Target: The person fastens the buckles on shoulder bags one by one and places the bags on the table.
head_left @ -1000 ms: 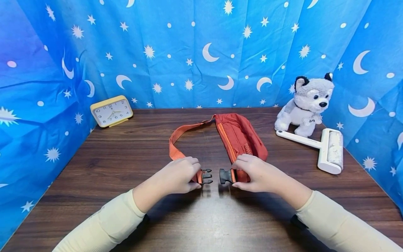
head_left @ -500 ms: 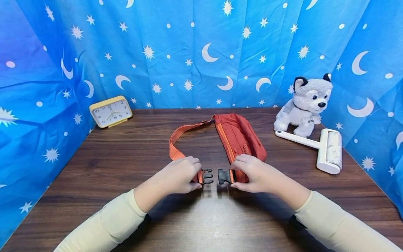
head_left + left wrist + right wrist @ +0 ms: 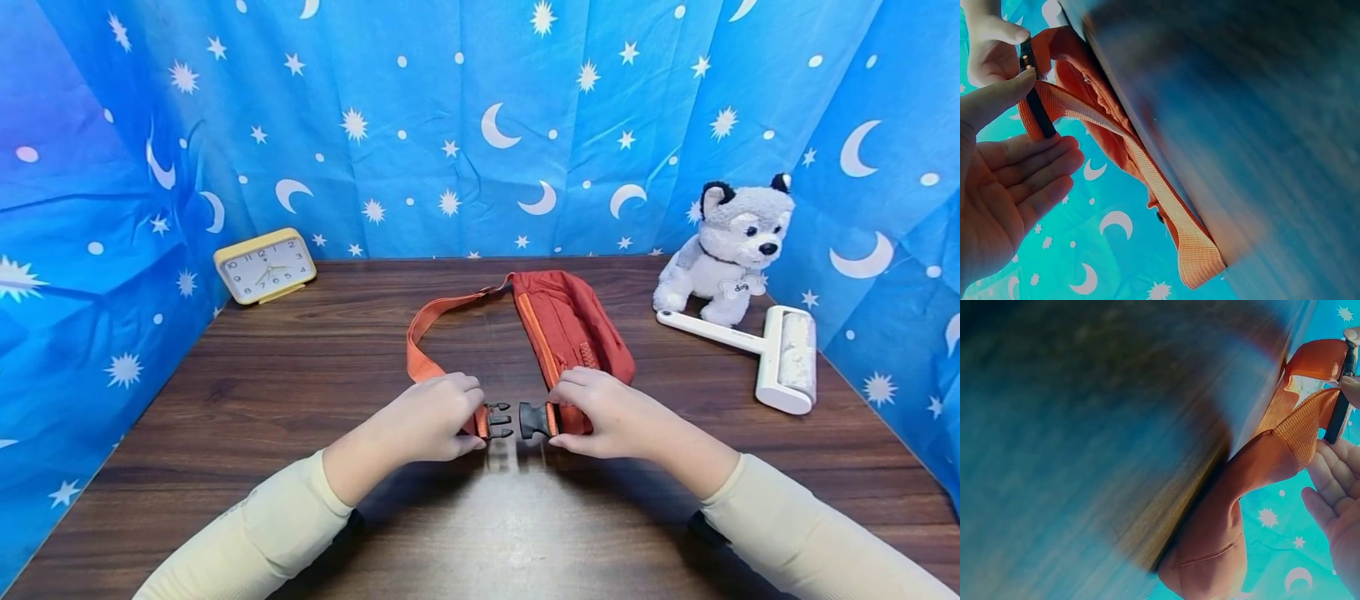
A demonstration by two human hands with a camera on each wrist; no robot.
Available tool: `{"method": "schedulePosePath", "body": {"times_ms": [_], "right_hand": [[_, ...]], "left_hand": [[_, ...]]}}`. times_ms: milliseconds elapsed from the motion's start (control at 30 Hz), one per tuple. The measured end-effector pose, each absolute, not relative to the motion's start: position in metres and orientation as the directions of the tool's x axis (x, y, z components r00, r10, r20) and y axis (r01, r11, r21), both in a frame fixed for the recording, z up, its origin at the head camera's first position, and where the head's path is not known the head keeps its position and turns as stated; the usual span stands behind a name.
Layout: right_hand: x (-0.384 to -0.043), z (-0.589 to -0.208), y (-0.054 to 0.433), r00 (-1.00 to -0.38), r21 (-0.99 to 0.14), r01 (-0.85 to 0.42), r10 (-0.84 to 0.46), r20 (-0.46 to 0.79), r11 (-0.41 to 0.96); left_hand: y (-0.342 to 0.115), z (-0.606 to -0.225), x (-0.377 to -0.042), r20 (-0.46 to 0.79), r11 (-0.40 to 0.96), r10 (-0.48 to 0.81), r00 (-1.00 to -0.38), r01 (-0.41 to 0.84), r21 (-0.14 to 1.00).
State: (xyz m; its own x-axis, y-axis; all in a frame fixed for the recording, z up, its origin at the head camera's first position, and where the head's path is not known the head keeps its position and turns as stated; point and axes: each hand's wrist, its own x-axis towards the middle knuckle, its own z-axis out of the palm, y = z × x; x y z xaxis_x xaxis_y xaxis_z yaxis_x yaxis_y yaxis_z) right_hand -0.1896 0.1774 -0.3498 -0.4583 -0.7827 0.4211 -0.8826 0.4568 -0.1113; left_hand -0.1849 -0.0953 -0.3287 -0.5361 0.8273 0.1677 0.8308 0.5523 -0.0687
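Observation:
A red waist bag (image 3: 581, 321) with an orange zip lies on the dark wooden table, its orange strap (image 3: 424, 333) curving out to the left. My left hand (image 3: 438, 421) pinches the black pronged buckle half (image 3: 500, 421) at the strap's end. Opposite it, my right hand (image 3: 611, 417) pinches the black socket half of the buckle (image 3: 533, 421) beside the bag. The prongs point at the socket across a narrow gap. In the left wrist view, thumb and fingertips grip the edges of the buckle piece (image 3: 1040, 112), with the webbing running behind it.
A yellow alarm clock (image 3: 266, 265) stands at the back left. At the right sit a grey and white plush dog (image 3: 723, 250) and a white lint roller (image 3: 783, 358). Blue star-and-moon cloth (image 3: 420, 167) hangs behind the table (image 3: 337, 333) and along its sides.
My left hand has shifted slightly right with the pronged half, and the right hand slightly left with the socket half. The gap between the two buckle halves is narrower.

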Motion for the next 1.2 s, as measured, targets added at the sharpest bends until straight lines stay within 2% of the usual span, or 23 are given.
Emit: {"method": "schedulePosePath", "body": {"times_ms": [533,1200], "right_hand": [[-0.1898,-0.3507,0.1771,-0.456,-0.122,-0.885,-0.781,0.426,0.450],[-0.1897,-0.3483,0.1777,-0.483,-0.163,-0.874,-0.778,0.401,0.458]], "left_hand": [[-0.0920,-0.3284,-0.1840,0.164,0.548,0.831,-0.532,0.833,-0.079],[-0.0875,-0.3266,-0.1827,0.172,0.539,0.837,-0.520,0.838,-0.086]]}}
